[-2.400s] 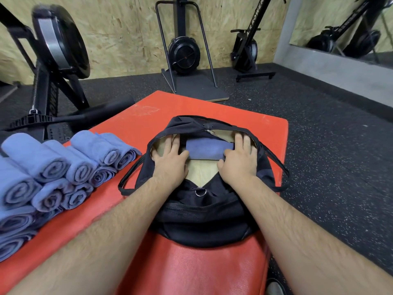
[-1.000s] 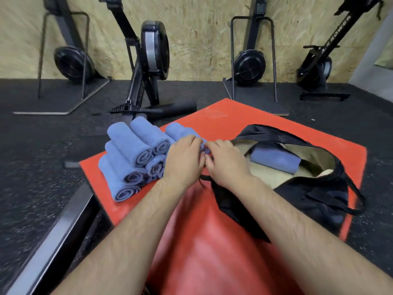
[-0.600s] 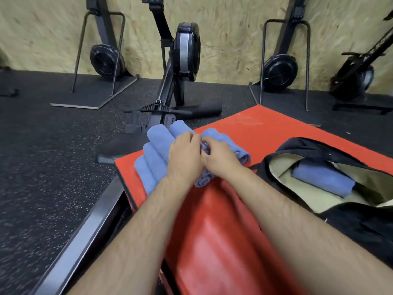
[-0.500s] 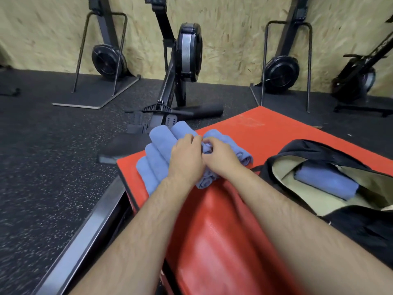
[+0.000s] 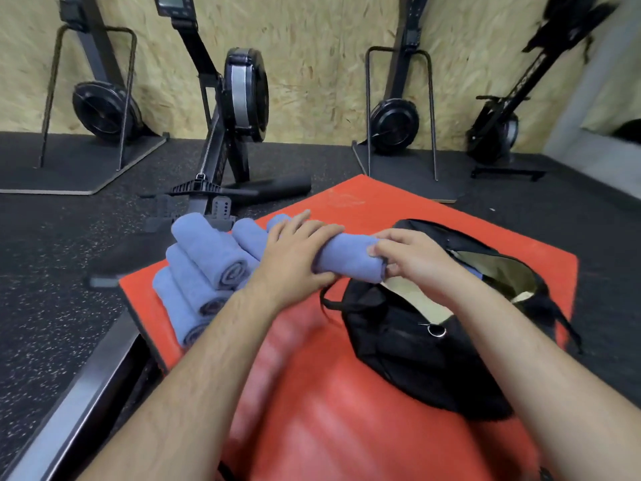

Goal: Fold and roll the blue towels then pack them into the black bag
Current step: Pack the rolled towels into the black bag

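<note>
A rolled blue towel (image 5: 350, 258) is held in the air between both my hands, just left of the black bag's opening. My left hand (image 5: 295, 258) grips its left end and my right hand (image 5: 412, 258) grips its right end. The black bag (image 5: 409, 348) lies open on the red mat (image 5: 347, 428), showing a beige lining. My right hand hides most of the inside, where only a sliver of blue shows. A pile of several rolled blue towels (image 5: 204, 272) sits on the mat's left corner.
Rowing machines stand upright on the black rubber floor along the chipboard wall; one (image 5: 239, 109) is close behind the towel pile. A dark metal rail (image 5: 79, 400) runs along the mat's left edge. A grey wall section (image 5: 596, 98) rises at the right.
Both hands left the bag, reached to the towel pile on the left, took one roll, and have now lifted it rightward toward the bag. My view swung left, then partly back.
</note>
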The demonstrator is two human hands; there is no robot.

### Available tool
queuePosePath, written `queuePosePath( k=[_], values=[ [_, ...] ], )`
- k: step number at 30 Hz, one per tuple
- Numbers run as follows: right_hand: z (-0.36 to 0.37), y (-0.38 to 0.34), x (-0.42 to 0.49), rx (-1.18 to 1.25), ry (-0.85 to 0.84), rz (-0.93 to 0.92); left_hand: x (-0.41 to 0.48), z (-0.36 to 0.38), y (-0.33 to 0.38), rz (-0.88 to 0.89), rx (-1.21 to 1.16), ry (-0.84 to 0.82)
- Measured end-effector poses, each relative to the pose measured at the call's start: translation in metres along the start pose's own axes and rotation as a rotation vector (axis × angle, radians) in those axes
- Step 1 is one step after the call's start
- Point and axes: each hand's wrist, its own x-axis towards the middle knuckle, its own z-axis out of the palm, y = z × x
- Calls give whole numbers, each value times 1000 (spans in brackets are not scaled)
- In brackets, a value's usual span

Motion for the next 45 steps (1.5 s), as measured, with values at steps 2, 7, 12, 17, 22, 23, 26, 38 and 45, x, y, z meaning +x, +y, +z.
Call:
queuePosePath(
  k=[2,7,12,17,22,23,26,38,45],
  values=[
    [-21,14,-19,39,102,27,7,6,22,59,19,-49],
    [-45,41,-63,-393,559,-91,12,30,66,-89,-77,-154],
    [-47,49,-74,-293,326,20,15,40,123,-206,-424,-220],
    [-73,57,-77,-272,229,67,13,55,146,-216,-746,-476],
    [-111,78,-59,-627,65,-66,20,81,127,-20,-254,-73],
    [-113,83,-54,-709,20,-119,23,84,122,75,-182,-46],
    [-117,95,-44,-775,-55,-194,37,92,108,111,-251,-275],
    [-133,148,-32,-948,-47,121,28,143,91,98,-87,-516],
    [-132,141,-63,-1015,-158,97,6,127,98,201,-55,-571]
  ],
)
